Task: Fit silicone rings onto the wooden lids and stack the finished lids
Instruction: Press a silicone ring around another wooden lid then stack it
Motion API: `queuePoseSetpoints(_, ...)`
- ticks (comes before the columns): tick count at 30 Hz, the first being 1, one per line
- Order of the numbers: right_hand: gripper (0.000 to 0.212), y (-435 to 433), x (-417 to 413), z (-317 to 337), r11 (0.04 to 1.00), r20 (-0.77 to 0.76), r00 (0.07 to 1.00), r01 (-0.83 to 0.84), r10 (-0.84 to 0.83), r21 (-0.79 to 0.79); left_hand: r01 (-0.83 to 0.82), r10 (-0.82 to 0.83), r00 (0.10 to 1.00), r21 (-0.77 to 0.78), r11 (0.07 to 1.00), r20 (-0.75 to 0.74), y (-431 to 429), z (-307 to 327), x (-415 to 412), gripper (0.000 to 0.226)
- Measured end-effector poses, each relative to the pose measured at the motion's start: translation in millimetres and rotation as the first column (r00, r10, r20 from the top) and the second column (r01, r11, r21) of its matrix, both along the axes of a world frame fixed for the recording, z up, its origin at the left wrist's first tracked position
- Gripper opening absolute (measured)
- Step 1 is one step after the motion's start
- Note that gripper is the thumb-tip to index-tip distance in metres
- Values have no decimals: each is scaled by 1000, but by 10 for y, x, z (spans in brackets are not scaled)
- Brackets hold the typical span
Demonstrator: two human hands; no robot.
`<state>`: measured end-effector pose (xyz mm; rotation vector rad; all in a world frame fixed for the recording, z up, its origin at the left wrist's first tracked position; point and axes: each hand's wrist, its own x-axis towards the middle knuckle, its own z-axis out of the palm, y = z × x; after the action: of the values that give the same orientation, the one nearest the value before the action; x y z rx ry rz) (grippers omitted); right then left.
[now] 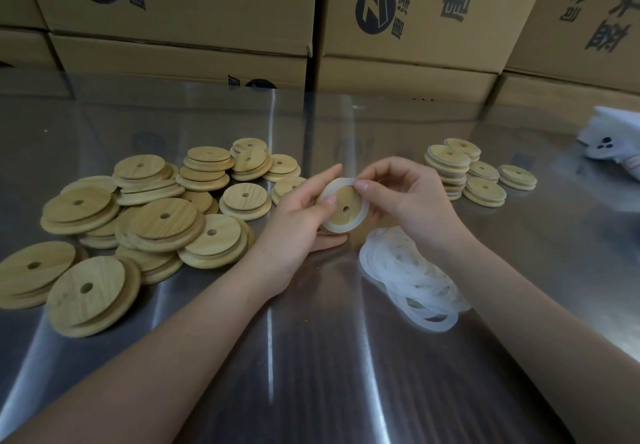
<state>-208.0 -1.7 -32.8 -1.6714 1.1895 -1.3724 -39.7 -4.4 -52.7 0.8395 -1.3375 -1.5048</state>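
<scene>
Metal bench (311,357), steel by the look of it: glossy and smooth, with long streaks of reflected light. Toward its left edge is a heap of wooden lids (162,218) in pale, smooth wood with fine grain and a matt finish. Near the middle, one lid (343,204) of the same wood carries a ring (346,230) of milky, translucent silicone, matt. Just right of it lie loose rings (412,277) of the same cloudy material. Toward the right edge, stacked lids (450,169) show pale bands at their rims. Beyond the far edge stand cardboard boxes (415,27), matt brown with dark print. At the far right corner is a white bundle (609,142), possibly cloth.
</scene>
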Motion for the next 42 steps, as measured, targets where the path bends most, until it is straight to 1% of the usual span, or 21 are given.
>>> queuePoseSetpoints(3,10,1,-3,2,1000,-16,1000,17,-17,-11,-20,20,1000,-34,999,7,23,7,-6,36)
queuePoseSetpoints(7,10,4,-4,4,999,-30,999,29,-30,-26,-65,70,997,-143,988,31,48,4,-7,31)
queuePoseSetpoints(11,12,8,2,10,999,-30,999,32,-34,-40,-85,98,994,-257,963,40,76,13,26,14)
queuePoseSetpoints(13,13,11,6,13,999,-26,999,31,-32,-43,-89,104,994,-293,952,37,86,19,33,11)
queuePoseSetpoints(17,12,19,12,21,999,-26,999,32,-33,-44,-104,124,991,-317,943,42,95,33,26,11)
queuePoseSetpoints(22,10,22,11,24,999,-20,999,36,-36,-40,-164,187,982,-346,924,34,99,52,3,18)
queuePoseSetpoints(25,15,19,9,25,998,-31,998,47,-48,-46,-204,227,973,-328,923,35,108,60,-15,21)
queuePoseSetpoints(29,19,12,9,29,997,-29,998,58,-60,-50,-235,271,961,-339,911,62,106,57,-16,21)
queuePoseSetpoints(32,20,15,10,44,998,-15,998,57,-57,-41,-243,281,957,-338,909,70,110,56,-5,20)
queuePoseSetpoints(37,14,37,5,88,999,15,999,41,-41,-4,-264,303,951,-355,897,58,136,49,8,15)
queuePoseSetpoints(40,13,55,2,106,999,25,999,38,-38,12,-230,267,963,-386,893,44,151,50,22,10)
queuePoseSetpoints(42,11,57,-7,112,999,31,999,35,-36,22,-219,270,960,-419,881,67,145,45,26,17)
